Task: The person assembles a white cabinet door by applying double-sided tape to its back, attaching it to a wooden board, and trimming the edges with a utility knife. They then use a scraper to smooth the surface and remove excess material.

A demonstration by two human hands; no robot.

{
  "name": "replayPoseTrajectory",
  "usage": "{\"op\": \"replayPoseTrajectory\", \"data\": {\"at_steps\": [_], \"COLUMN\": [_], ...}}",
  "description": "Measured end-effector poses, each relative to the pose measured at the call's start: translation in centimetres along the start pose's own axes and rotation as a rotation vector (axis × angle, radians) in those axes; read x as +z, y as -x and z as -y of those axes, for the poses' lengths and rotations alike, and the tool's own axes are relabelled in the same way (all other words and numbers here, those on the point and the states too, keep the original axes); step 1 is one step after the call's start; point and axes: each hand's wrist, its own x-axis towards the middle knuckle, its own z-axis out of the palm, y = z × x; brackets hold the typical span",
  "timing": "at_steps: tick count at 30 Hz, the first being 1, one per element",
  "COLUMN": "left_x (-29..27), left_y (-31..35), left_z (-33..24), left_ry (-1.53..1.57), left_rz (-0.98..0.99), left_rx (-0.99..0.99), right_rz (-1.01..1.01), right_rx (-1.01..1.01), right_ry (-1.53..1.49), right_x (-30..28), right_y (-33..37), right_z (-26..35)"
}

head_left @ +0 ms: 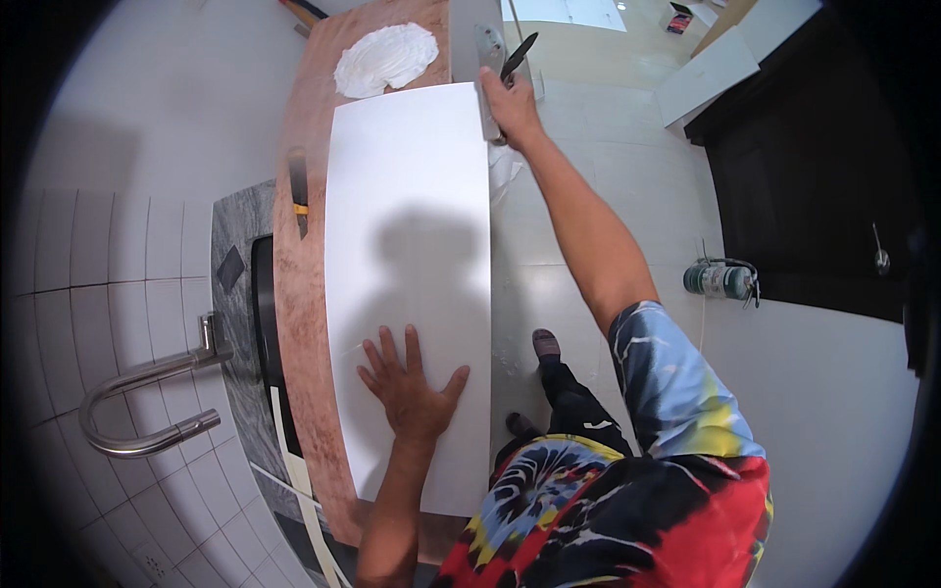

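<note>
A long white panel [412,176] lies on a brown wooden board [306,343], with a dark shadow across it. My left hand [412,392] rests flat on the panel's near half, fingers spread. At the panel's far right corner, my right hand [510,106] is closed around a tool with a black handle [520,57] and a flat metal blade, like a trowel; its lower part is hidden by the fingers. A dark utility knife [300,191] with a yellow band lies on the board, left of the panel. Beyond the panel's far edge sits a rounded white mass [387,59], perhaps paste or crumpled sheet.
On the left, a curved metal faucet [147,446] stands by a grey stone counter [240,220] against a tiled wall. A dark door [804,176] and a green cylinder [720,280] are on the right. My feet stand on the pale floor right of the board.
</note>
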Motion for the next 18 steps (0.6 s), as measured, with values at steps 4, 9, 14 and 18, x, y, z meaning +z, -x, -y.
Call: {"op": "replayPoseTrajectory", "data": {"at_steps": [4, 9, 14, 18], "left_x": [-0.1, 0.3, 0.5, 0.7], "left_y": [-0.1, 0.0, 0.2, 0.1], "left_z": [0.2, 0.2, 0.4, 0.2], "left_ry": [-0.001, -0.022, -0.028, -0.032], "left_rz": [0.025, 0.017, 0.002, -0.058], "left_rx": [0.007, 0.043, 0.055, 0.070], "right_rz": [0.018, -0.032, -0.015, -0.010], "right_rx": [0.062, 0.014, 0.053, 0.065], "right_ry": [-0.005, 0.068, 0.107, 0.153], "right_x": [0.6, 0.6, -0.3, -1.4], "right_y": [-2.5, -1.4, 5.0, 11.2], "right_z": [-0.6, -0.9, -0.2, 1.4]}}
